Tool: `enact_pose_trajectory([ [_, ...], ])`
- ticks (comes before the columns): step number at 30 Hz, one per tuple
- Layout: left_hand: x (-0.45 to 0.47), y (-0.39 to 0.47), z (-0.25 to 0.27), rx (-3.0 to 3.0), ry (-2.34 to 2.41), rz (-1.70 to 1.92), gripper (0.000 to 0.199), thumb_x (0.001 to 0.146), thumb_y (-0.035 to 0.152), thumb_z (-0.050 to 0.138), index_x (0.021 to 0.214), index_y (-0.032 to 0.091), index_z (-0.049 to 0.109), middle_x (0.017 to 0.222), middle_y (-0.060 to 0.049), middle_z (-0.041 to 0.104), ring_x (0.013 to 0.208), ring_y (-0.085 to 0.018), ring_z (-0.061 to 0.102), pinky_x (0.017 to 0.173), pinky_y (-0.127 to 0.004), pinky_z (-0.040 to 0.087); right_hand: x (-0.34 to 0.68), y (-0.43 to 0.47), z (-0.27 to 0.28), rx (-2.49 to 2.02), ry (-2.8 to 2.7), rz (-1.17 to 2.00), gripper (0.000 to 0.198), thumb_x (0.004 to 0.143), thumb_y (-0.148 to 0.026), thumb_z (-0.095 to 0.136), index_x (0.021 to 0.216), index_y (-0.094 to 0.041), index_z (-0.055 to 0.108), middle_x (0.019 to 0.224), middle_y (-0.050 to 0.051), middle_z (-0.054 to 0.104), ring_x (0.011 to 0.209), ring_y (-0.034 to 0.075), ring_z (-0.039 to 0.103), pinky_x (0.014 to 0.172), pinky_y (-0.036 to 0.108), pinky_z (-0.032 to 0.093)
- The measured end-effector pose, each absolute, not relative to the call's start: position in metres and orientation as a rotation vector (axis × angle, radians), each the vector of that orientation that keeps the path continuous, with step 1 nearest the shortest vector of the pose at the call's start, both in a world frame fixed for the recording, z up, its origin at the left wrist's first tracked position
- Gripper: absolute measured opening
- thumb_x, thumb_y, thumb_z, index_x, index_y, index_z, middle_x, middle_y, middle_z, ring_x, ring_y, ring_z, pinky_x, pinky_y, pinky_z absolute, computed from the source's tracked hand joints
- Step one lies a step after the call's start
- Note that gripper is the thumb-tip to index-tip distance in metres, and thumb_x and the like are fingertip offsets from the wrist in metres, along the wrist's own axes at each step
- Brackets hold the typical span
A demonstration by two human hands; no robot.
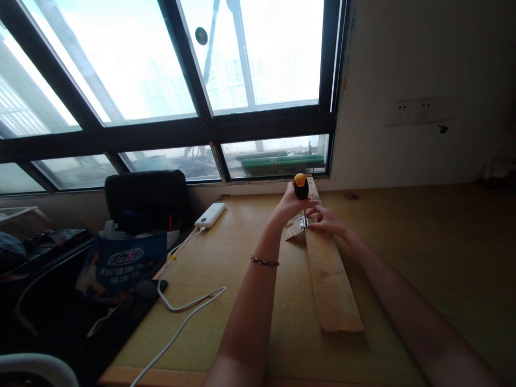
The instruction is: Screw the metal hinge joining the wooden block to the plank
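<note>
Here, left hand (295, 205) gripping screwdriver (301, 188) (tip indistinct), right hand (327, 220) at hinge (302, 222), grip unclear.

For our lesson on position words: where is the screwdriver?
The screwdriver is right of centre in the head view, in the left hand, pointing down at the hinge.

Wooden table (201, 252) | long wooden board (330, 285) | white power bank (212, 215) | white cable (174, 310)
</note>
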State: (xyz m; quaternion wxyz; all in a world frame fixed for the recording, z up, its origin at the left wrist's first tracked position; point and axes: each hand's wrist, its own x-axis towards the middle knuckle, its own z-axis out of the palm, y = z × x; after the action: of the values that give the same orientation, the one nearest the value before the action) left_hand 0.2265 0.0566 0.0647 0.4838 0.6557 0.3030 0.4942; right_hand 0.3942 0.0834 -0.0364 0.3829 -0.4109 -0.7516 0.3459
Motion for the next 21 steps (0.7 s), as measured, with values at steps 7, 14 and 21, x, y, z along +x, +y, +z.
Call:
enact_pose_trajectory([
  [7, 0.230, 0.074, 0.050, 1.550, 0.891, 1.383, 0.071, 0.041, 0.018, 0.080, 0.094, 0.018, 0.034, 0.069, 0.008, 0.045, 0.060, -0.012, 0.056, 0.058, -0.027, 0.045, 0.395, 0.085, -0.038, -1.047, -1.924, 0.864, 0.050, 0.061, -0.030, 0.071, 0.105, -0.018, 0.051, 0.100, 0.006, 0.061, 0.047, 0.005, 0.050, 0.042, 0.018, 0.041],
  [14, 0.221, 0.074, 0.054, 1.541, 0.884, 1.356, 0.063, 0.040, 0.016, 0.079, 0.090, 0.017, 0.041, 0.068, 0.004, 0.053, 0.068, -0.019, 0.061, 0.063, -0.034, 0.049, 0.396, 0.088, -0.042, -1.046, -1.905, 0.900, 0.060, 0.062, -0.029, 0.071, 0.115, -0.020, 0.045, 0.102, 0.006, 0.061, 0.047, 0.005, 0.050, 0.041, 0.018, 0.042],
  [21, 0.216, 0.062, 0.067, 1.497, 0.711, 1.236, 0.059, 0.042, 0.013, 0.078, 0.089, 0.015, 0.044, 0.073, -0.002, 0.063, 0.074, -0.020, 0.062, 0.068, -0.036, 0.049, 0.396, 0.090, -0.044, -1.042, -1.896, 0.885, 0.061, 0.061, -0.028, 0.071, 0.116, -0.020, 0.045, 0.102, 0.006, 0.061, 0.047, 0.004, 0.049, 0.041, 0.017, 0.041],
])
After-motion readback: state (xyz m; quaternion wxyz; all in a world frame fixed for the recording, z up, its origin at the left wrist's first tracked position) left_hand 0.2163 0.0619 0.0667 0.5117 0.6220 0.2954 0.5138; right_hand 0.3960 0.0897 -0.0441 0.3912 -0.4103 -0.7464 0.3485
